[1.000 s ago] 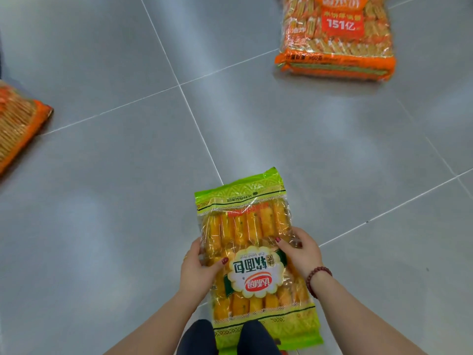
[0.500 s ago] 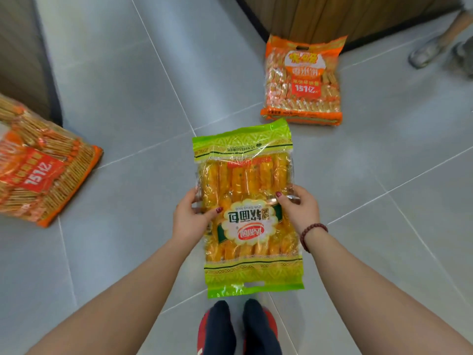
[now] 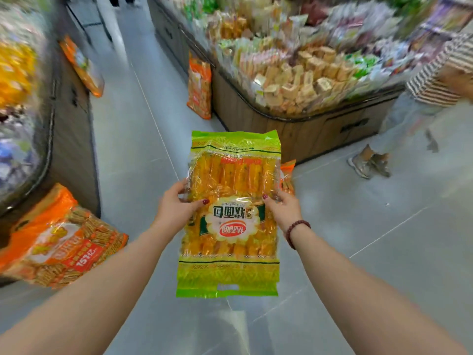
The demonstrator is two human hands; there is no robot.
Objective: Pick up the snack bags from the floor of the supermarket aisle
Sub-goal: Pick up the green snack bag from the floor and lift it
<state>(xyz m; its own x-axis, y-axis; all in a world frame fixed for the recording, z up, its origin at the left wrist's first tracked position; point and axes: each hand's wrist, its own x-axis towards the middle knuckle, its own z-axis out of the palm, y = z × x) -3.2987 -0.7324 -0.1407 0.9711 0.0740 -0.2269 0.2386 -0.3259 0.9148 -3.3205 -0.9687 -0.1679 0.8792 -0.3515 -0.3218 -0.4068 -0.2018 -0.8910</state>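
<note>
The green bag [image 3: 230, 213] of yellow snack sticks is held in the air at the centre of the view, clear of the floor [image 3: 358, 252], label upside down to the wearer. The left hand [image 3: 176, 210] grips its left edge and the right hand [image 3: 281, 208] its right edge, thumbs on the front film and the other fingers closed behind it. To carry it well, keep both grips at mid-height so the bag hangs flat, and avoid squeezing the sticks, which probably break easily. One orange bag [image 3: 61, 242] lies at lower left against a display bin; another orange bag [image 3: 200, 85] leans upright on the wooden display stand [image 3: 320, 126], and a corner of a further orange bag [image 3: 288, 175] shows just behind the green one. The floor is smooth grey tile. A bystander [image 3: 409, 103] stands at right; the surroundings are blurred
</note>
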